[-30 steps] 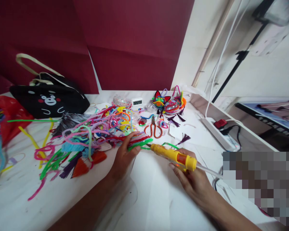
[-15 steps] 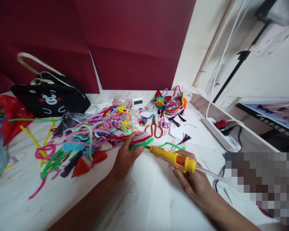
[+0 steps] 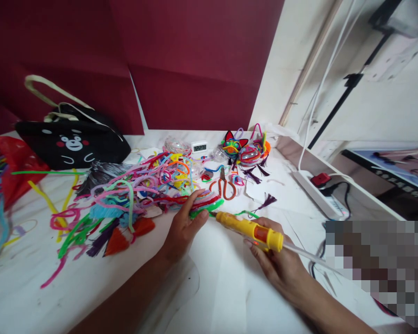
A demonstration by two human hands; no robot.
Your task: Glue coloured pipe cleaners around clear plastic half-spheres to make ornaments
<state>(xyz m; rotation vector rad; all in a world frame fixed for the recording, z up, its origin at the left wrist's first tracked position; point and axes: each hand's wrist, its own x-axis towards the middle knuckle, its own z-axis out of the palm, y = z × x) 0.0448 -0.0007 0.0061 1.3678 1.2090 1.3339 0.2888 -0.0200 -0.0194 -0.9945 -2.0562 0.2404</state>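
Observation:
My left hand (image 3: 186, 227) is closed on a piece made of pipe cleaners (image 3: 209, 200), in red, purple and green rows. Its thumb presses near the green row at the front. In my right hand (image 3: 278, 253) is a yellow hot glue gun (image 3: 251, 229), with a clear glue stick (image 3: 310, 253) coming out of its back and a small red light glowing. The gun's nozzle points left and meets the green pipe cleaner close to my left thumb; whether glue is coming out cannot be seen. Scissors with orange handles (image 3: 226, 189) lie just beyond.
A tangled heap of pipe cleaners and tassels (image 3: 153, 178) spreads to the left. Behind stand a black bag (image 3: 73, 144), a small digital clock (image 3: 199, 147) and decorated ornaments (image 3: 249, 155). To the right, a white power strip (image 3: 316, 195) lies beside a low ledge (image 3: 337, 185).
Both hands have hardly moved. The glue gun's nozzle stays at the green pipe cleaner, with only a slight shift of the held piece.

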